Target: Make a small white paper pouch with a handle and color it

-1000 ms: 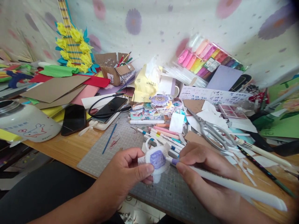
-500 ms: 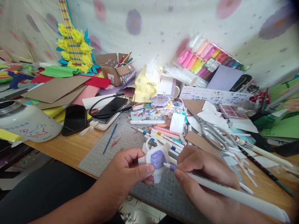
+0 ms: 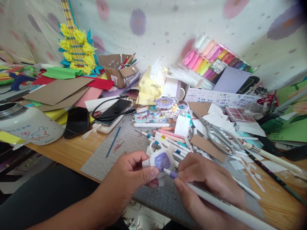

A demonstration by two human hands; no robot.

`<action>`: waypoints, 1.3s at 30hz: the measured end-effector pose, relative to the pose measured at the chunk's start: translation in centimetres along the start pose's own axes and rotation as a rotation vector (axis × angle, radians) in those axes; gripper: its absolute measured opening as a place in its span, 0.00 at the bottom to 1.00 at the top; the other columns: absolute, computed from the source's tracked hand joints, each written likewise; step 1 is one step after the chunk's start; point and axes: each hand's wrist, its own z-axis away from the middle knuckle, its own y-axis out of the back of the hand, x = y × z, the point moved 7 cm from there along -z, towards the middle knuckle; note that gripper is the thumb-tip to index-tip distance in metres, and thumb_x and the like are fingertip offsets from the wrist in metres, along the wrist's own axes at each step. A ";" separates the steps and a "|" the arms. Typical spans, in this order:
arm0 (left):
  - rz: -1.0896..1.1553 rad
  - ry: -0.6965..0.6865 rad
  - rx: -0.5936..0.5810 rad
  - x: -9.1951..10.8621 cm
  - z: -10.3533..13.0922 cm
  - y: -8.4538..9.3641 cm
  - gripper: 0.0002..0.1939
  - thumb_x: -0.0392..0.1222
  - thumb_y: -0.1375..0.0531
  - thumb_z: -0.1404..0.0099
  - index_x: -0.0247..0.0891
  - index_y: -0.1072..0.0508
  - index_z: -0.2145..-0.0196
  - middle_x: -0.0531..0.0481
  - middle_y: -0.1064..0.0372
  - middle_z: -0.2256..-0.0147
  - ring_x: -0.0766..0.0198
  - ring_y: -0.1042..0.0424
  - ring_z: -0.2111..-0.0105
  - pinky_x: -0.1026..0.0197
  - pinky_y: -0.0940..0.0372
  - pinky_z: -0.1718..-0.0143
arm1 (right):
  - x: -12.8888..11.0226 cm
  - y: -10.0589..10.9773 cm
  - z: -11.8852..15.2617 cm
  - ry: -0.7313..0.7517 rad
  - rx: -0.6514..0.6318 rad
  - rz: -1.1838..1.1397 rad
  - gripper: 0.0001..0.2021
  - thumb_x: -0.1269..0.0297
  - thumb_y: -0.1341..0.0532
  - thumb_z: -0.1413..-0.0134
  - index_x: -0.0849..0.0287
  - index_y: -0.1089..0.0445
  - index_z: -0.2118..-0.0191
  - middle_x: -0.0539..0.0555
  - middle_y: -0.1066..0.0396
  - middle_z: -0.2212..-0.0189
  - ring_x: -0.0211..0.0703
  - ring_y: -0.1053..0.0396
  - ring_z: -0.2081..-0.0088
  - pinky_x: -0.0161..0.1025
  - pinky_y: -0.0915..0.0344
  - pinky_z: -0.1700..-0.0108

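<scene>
Between the thumb and fingers of my left hand [image 3: 133, 175] is a small white paper cutout [image 3: 172, 157] with a purple patch [image 3: 162, 160] in its middle. My right hand [image 3: 206, 182] grips a white marker [image 3: 216, 202] with a purple band near its tip. The marker's tip touches or nearly touches the lower edge of the purple patch. Both hands are above the front part of a grey cutting mat [image 3: 100, 156]. My left thumb covers the cutout's lower left part.
Several markers [image 3: 168, 137] lie just behind the hands, with grey scissors [image 3: 219, 135] to the right. A thin blue brush [image 3: 114, 140] rests on the mat. Phones [image 3: 76, 123] and a white jar [image 3: 28, 126] stand or lie at left. Paper cutouts [image 3: 153, 115] are piled behind.
The marker's tip has moved left and slightly down along the purple patch, together with my right hand. The cutout has tilted slightly in my left hand.
</scene>
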 end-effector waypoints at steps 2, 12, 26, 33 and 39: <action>-0.001 -0.001 0.007 0.0 -0.1 0.1 0.10 0.42 0.34 0.47 0.35 0.30 0.78 0.55 0.31 0.80 0.68 0.32 0.77 0.68 0.38 0.72 | 0.0 0.2 0.0 0.004 0.017 0.007 0.09 0.80 0.41 0.56 0.58 0.34 0.74 0.50 0.34 0.82 0.38 0.35 0.81 0.34 0.38 0.80; -0.004 -0.003 0.016 0.1 -0.2 0.1 0.10 0.41 0.34 0.47 0.35 0.30 0.78 0.56 0.31 0.80 0.68 0.31 0.77 0.68 0.38 0.72 | 0.0 0.0 -0.1 0.030 0.021 0.002 0.08 0.80 0.41 0.56 0.58 0.33 0.73 0.50 0.33 0.82 0.37 0.34 0.80 0.33 0.37 0.80; 0.012 0.003 0.025 0.2 -0.1 0.2 0.11 0.40 0.34 0.48 0.35 0.32 0.79 0.56 0.31 0.81 0.69 0.32 0.78 0.69 0.38 0.74 | -0.2 0.2 0.0 0.042 0.014 0.011 0.08 0.80 0.40 0.56 0.60 0.33 0.73 0.51 0.33 0.81 0.36 0.33 0.79 0.33 0.36 0.78; -0.011 -0.011 0.018 0.1 -0.1 0.0 0.10 0.40 0.34 0.48 0.36 0.31 0.79 0.56 0.31 0.81 0.69 0.33 0.78 0.68 0.38 0.74 | -0.6 -0.5 0.1 0.074 -0.048 -0.008 0.09 0.81 0.40 0.56 0.59 0.33 0.70 0.51 0.32 0.80 0.37 0.32 0.78 0.32 0.35 0.78; -0.011 -0.002 0.036 0.2 -0.1 0.1 0.10 0.40 0.34 0.49 0.36 0.32 0.79 0.56 0.31 0.82 0.68 0.32 0.78 0.68 0.39 0.74 | -0.2 0.1 0.1 0.053 0.000 0.006 0.09 0.81 0.41 0.57 0.59 0.33 0.74 0.51 0.34 0.82 0.37 0.35 0.81 0.34 0.37 0.80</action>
